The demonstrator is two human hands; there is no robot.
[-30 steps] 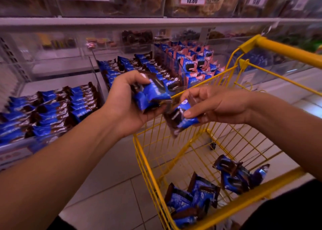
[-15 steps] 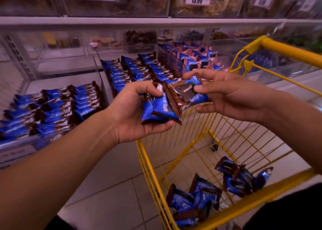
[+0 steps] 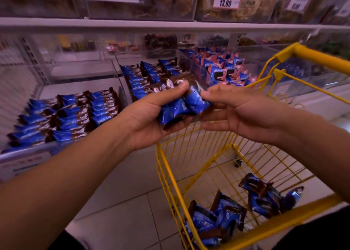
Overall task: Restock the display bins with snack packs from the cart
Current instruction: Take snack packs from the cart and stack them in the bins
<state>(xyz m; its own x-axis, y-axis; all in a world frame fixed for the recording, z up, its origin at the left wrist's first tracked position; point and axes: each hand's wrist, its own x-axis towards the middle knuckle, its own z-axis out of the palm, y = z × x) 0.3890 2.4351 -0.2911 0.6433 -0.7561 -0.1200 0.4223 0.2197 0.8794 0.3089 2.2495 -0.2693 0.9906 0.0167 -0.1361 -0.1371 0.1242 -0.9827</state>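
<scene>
Snack packs [image 3: 180, 105], bunched in the left hand [image 3: 149, 117] with thumb clamped on top, lie lengthwise toward the bins [image 3: 117, 73] as the right hand's [image 3: 236, 113] fingertips pinch their near end above the cart [image 3: 223, 236].

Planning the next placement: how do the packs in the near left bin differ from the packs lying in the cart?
The packs in the left bin lie in neat overlapping rows, all facing one way; the packs in the cart sit in loose, jumbled heaps at mixed angles. The bin's packs are many, the cart's only a few, split in two clumps. Both look like the same blue-and-brown wrappers.
</scene>
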